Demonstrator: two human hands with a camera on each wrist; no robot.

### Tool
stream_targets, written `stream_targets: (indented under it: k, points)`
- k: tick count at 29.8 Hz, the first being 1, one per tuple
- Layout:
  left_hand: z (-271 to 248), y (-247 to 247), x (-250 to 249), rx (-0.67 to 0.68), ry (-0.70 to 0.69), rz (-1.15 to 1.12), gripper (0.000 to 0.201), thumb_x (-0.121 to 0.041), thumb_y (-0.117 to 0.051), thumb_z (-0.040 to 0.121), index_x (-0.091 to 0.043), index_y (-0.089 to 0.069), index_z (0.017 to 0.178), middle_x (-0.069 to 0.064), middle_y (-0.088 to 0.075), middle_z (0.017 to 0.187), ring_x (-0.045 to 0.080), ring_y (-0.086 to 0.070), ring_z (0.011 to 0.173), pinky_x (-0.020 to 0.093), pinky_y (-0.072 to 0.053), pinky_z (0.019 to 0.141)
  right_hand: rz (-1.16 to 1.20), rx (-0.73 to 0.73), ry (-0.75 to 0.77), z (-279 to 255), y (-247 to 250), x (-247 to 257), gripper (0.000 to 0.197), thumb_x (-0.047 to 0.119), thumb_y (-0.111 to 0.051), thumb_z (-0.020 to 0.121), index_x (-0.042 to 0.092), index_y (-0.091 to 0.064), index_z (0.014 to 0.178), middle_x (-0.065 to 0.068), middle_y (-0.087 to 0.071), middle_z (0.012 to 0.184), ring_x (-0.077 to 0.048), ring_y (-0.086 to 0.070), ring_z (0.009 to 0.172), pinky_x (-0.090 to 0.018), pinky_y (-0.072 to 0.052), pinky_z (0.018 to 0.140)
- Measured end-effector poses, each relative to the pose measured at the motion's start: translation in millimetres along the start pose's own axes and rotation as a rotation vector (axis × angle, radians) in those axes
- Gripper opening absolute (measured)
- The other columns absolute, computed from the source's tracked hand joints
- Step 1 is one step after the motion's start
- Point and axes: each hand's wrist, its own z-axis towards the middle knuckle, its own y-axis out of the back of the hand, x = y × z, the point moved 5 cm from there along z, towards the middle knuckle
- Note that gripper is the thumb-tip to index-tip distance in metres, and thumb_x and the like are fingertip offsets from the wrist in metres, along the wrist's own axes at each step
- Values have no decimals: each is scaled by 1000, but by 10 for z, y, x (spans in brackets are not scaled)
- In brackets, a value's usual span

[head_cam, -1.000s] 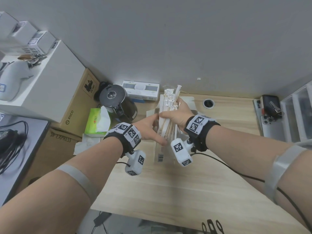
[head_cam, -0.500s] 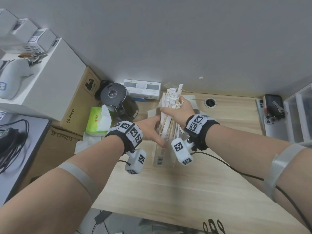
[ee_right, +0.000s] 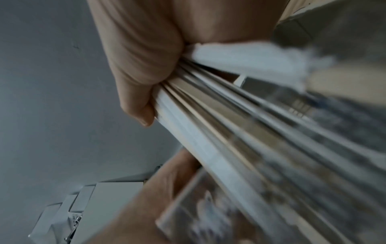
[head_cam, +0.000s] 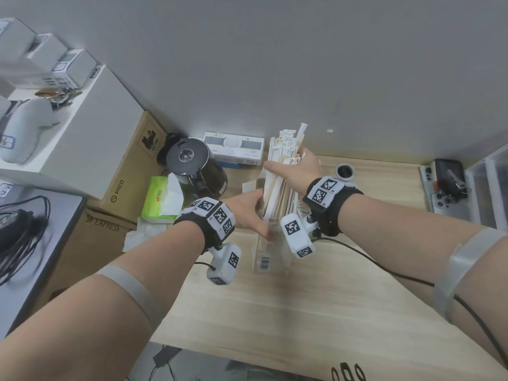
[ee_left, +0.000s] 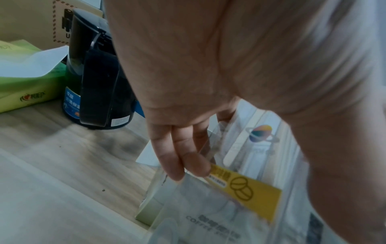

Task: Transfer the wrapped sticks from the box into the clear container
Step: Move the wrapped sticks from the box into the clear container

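Observation:
My right hand (head_cam: 288, 166) grips a thick bundle of white paper-wrapped sticks (head_cam: 283, 149) near their upper half. The bundle stands steeply, its lower ends inside the tall clear container (head_cam: 264, 254) on the wooden desk. My left hand (head_cam: 253, 213) holds the container's upper part, fingers (ee_left: 181, 158) along its left wall. In the right wrist view my right hand (ee_right: 146, 99) is wrapped round the sticks (ee_right: 208, 132), which are blurred lower down. A printed box with a yellow band (ee_left: 246, 189) shows through the clear wall; its white flaps (head_cam: 248, 185) lie behind the container.
A black kettle (head_cam: 192, 163) and a green tissue pack (head_cam: 162, 196) stand left of the container, with a white carton (head_cam: 233, 149) at the wall. A desk grommet (head_cam: 345, 171), phones with keys (head_cam: 445, 185) and clear drawers (head_cam: 489, 182) are to the right. Cardboard boxes (head_cam: 132, 166) border the left.
The right hand has shifted slightly with the bundle, which stays in its grip. The left hand has stayed on the container.

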Motion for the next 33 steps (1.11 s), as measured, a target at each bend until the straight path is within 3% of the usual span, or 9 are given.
stream_targets:
  k: [3, 8, 13, 18, 21, 25, 28, 30, 33]
  points:
    - [-2, 0, -31, -1, -34, -67, 108, -52, -97, 45, -27, -49, 138, -6, -66, 126, 18, -62, 121, 45, -50, 109, -16, 32, -21, -26, -45, -86, 48, 18, -87, 69, 17, -61, 109, 2, -72, 99, -14, -71, 90, -31, -57, 84]
    - [-7, 4, -16, -31, -50, -135, 97, -40, -98, 56, -22, -50, 139, -8, -71, 119, 12, -67, 114, 43, -51, 110, -68, 98, -55, -76, -118, -237, 41, 19, -87, 68, 19, -65, 102, 2, -75, 94, -15, -72, 86, -35, -58, 85]
    - [-50, 12, 3, -58, -19, -162, 107, -53, -91, 49, -25, -46, 142, -2, -67, 126, 16, -64, 119, 43, -49, 112, -75, 133, -66, -69, -139, -270, 55, 29, -91, 58, 19, -67, 107, 2, -77, 94, -16, -74, 87, -41, -59, 87]
    - [-73, 18, -44, -35, -9, -188, 82, -36, -93, 65, -30, -48, 133, -5, -67, 119, 14, -65, 114, 42, -50, 110, -71, 145, -71, -53, -115, -287, 58, 36, -92, 52, 19, -69, 103, 1, -77, 92, -17, -75, 85, -42, -59, 86]
    - [-77, 33, -58, -44, -1, -182, 79, -32, -93, 69, -30, -47, 134, -3, -64, 119, 15, -64, 112, 35, -55, 100, -87, 160, -82, -54, -106, -290, 57, 36, -92, 54, 18, -69, 103, 0, -77, 92, -17, -75, 85, -41, -60, 84]
    - [-88, 43, -113, -63, -19, -161, 105, -36, -94, 64, -25, -38, 152, 6, -60, 128, 18, -65, 111, 30, -60, 88, -111, 178, -78, -66, -87, -274, 47, 32, -92, 58, 13, -69, 95, 1, -75, 84, -14, -73, 78, -35, -60, 79]
    - [-109, 31, -171, -57, -35, -158, 98, -21, -91, 76, -24, -33, 156, 4, -59, 117, 13, -63, 92, 29, -59, 77, -100, 168, -62, -88, -76, -250, 34, 26, -90, 66, 15, -68, 88, 2, -68, 75, -11, -65, 68, -27, -56, 67]
    - [-116, 19, -187, -54, -39, -176, 99, -16, -89, 79, -25, -30, 158, -1, -58, 108, 11, -61, 83, 31, -59, 74, -108, 162, -60, -80, -67, -252, 33, 30, -88, 67, 11, -70, 87, -3, -71, 79, -14, -66, 71, -31, -58, 70]
    - [-116, 13, -216, -47, -44, -189, 100, -11, -86, 82, -25, -25, 161, -8, -60, 107, 7, -62, 81, 34, -60, 77, -113, 168, -66, -30, -71, -285, 40, 40, -80, 76, 3, -73, 92, -7, -77, 87, -25, -73, 85, -39, -59, 84]
